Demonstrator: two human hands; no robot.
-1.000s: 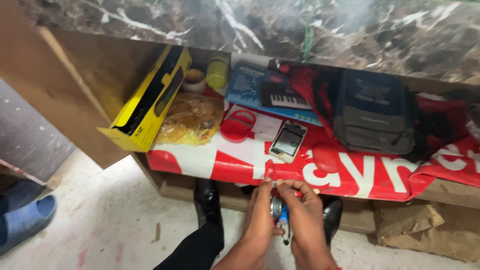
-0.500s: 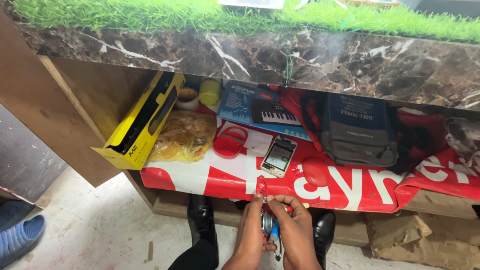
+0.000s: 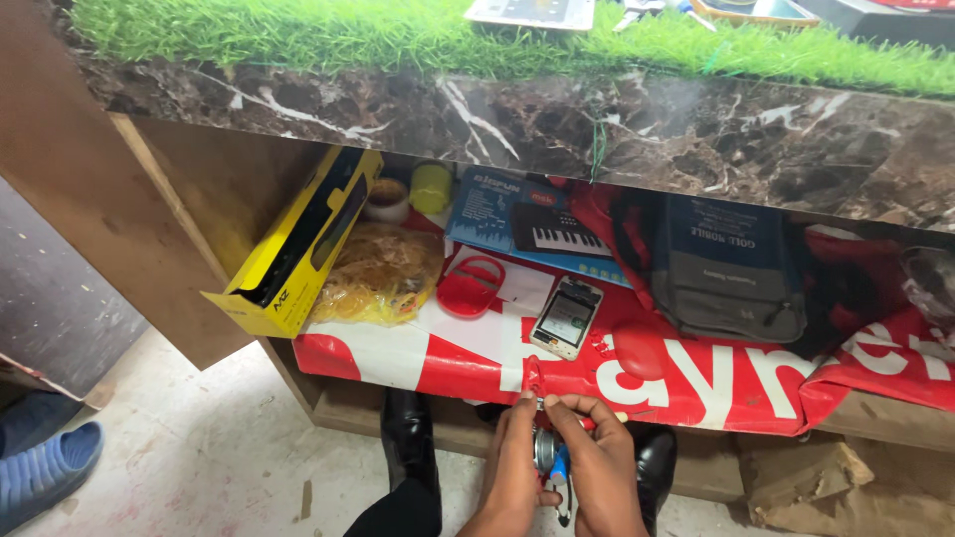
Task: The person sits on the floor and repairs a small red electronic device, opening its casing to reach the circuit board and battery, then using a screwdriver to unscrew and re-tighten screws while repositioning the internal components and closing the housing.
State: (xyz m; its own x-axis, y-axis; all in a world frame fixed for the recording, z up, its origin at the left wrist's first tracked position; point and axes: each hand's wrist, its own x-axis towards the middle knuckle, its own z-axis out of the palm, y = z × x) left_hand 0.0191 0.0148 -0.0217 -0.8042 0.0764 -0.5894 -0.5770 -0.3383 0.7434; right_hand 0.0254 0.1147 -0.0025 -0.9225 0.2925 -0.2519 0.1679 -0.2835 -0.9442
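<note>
Low in the view, my left hand (image 3: 513,467) and my right hand (image 3: 600,467) are pressed together around a small round metal tool with a blue part (image 3: 550,459). Fingertips of both hands pinch its top just below the front edge of a shelf covered by a red and white banner (image 3: 448,363). Which hand carries the weight of the tool I cannot tell. A small phone with a cracked screen (image 3: 566,317) lies on the banner right above my hands.
On the shelf sit a yellow box (image 3: 298,244), a bag of rubber bands (image 3: 378,273), a red round lid (image 3: 471,290), a blue toy keyboard box (image 3: 517,219) and a grey backpack (image 3: 731,268). A marble counter edge (image 3: 557,124) with green turf overhangs. Black shoes (image 3: 408,438) stand below; a blue sandal (image 3: 45,467) sits left.
The view has tilted up, showing more counter and turf. My hands stay together on the small tool and have risen closer to the shelf's front edge.
</note>
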